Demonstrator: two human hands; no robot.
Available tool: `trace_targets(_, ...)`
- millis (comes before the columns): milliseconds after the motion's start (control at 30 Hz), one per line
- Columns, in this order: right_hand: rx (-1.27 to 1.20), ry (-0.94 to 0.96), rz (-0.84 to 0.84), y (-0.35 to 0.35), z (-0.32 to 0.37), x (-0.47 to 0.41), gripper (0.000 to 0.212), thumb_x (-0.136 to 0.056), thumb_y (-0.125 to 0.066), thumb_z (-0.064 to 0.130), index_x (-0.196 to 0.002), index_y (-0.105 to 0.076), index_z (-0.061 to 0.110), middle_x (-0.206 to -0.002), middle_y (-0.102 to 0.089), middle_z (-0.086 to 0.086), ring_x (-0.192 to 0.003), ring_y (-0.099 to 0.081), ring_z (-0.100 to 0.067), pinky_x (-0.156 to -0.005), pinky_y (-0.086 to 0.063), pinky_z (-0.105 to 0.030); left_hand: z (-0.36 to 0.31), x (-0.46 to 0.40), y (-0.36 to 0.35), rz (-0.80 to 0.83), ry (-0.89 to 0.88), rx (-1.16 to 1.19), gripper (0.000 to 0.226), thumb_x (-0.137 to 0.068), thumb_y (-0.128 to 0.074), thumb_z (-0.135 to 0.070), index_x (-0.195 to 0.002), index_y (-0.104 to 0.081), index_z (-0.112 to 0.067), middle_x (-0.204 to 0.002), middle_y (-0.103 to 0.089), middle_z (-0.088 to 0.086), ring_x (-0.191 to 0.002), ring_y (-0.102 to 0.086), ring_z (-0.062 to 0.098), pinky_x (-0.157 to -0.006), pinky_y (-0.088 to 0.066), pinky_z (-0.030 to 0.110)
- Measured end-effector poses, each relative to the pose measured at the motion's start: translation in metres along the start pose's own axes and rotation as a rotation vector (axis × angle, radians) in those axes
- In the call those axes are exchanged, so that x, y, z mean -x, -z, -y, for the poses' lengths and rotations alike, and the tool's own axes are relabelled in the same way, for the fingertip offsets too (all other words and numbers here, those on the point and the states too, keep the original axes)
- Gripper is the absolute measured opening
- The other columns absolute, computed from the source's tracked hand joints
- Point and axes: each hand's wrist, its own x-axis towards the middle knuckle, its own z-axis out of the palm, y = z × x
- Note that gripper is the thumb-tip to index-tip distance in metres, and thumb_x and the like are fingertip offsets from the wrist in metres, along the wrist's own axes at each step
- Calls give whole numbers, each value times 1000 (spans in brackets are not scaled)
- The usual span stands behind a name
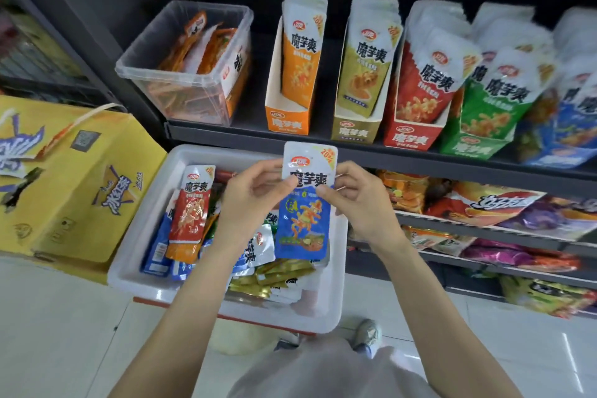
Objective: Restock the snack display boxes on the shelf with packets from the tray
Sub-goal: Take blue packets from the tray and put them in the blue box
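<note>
A blue-and-white snack packet (pixel 306 210) is held upright over the white tray (pixel 142 236). My left hand (pixel 255 200) pinches its left edge and my right hand (pixel 358 200) pinches its right edge. The tray holds several loose packets, among them a red one (pixel 191 207) leaning at the left. On the shelf stand display boxes: orange (pixel 286 121), gold (pixel 353 131), red (pixel 408 137), green (pixel 475 147) and blue (pixel 555 145), each with matching packets.
A clear plastic tub (pixel 155 74) of orange packets sits at the shelf's left end. A yellow carton (pixel 74 184) stands left of the tray. Lower shelves (pixel 484 229) at right hold bagged snacks. My shoe (pixel 366 334) is on the tiled floor below.
</note>
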Motion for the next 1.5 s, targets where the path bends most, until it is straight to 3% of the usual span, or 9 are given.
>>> trace_targets(233,-72,-65,-195,56,-4,21,16,-88,-65,12,-100,-56,17,-89,-71,11,-75,-68,-1,-49,-49,-18,-16,-4,-49,275,-212,-390,49,-81,-73,-12,-101,-50,-50,-88,-64,-22,-76,-63,-4,-63,-49,12)
trace_targets(333,-81,-35,-245,91,-2,36,25,-91,-61,11,-110,-57,25,-94,-72,13,-78,-68,-5,-48,-52,-24,-26,-6,-82,347,-324,-427,46,-82,-72,-13,-107,-53,-47,-93,-66,-18,-81,-64,0,-65,-51,15)
trace_targets(500,-32,73,-504,166,-2,63,25,-91,-60,9,-107,-61,27,-95,-73,16,-83,-68,-2,-58,-54,-18,-37,-15,-144,239,-553,-368,28,-85,-67,-14,-113,-64,-18,-98,-68,-11,-86,-64,0,-72,-52,16)
trace_targets(733,-42,425,-1037,272,23,69,11,-95,-56,13,-100,-56,24,-91,-70,17,-88,-65,-6,-76,-56,-25,-49,-39,-241,146,-942,-553,21,-87,-62,-20,-106,-69,-15,-102,-69,-2,-99,-56,14,-88,-41,25)
trace_targets(1000,232,326,-904,328,21,16,6,-93,-57,25,-98,-57,27,-100,-68,3,-96,-67,-16,-81,-56,-50,-53,-64,-317,151,-1140,-921,32,-86,-48,-30,-107,-69,-17,-104,-68,-4,-96,-47,21,-80,-31,31)
trace_targets(1100,497,275,-851,335,12,7,18,-93,-58,25,-103,-61,11,-96,-69,4,-86,-68,-12,-75,-56,-38,-47,-67,-325,171,-1147,-976,24,-84,-58,-26,-102,-71,-17,-100,-69,-4,-93,-53,23,-78,-31,32)
trace_targets(1200,832,262,-851,338,7,4,20,-91,-61,22,-94,-64,3,-83,-70,-8,-72,-64,-25,-58,-38,-26,-44,-67,-325,200,-1146,-997,23,-81,-64,-20,-103,-70,-18,-103,-68,-4,-94,-55,23,-79,-33,33)
trace_targets(1267,944,154,-870,339,6,0,26,-91,-61,25,-93,-63,-1,-87,-69,-17,-77,-63,-34,-59,-32,-26,-44,-66,-324,213,-1134,-986,26,-80,-65,-17,-105,-69,-18,-105,-67,-4,-94,-55,24,-80,-34,33)
trace_targets(1500,983,30,-796,341,-1,-9,33,-93,-59,33,-98,-63,0,-86,-71,-16,-77,-67,-30,-65,-50,-30,-43,-66,-322,268,-1101,-980,32,-79,-64,-13,-111,-68,-16,-109,-66,-1,-97,-55,25,-82,-42,38)
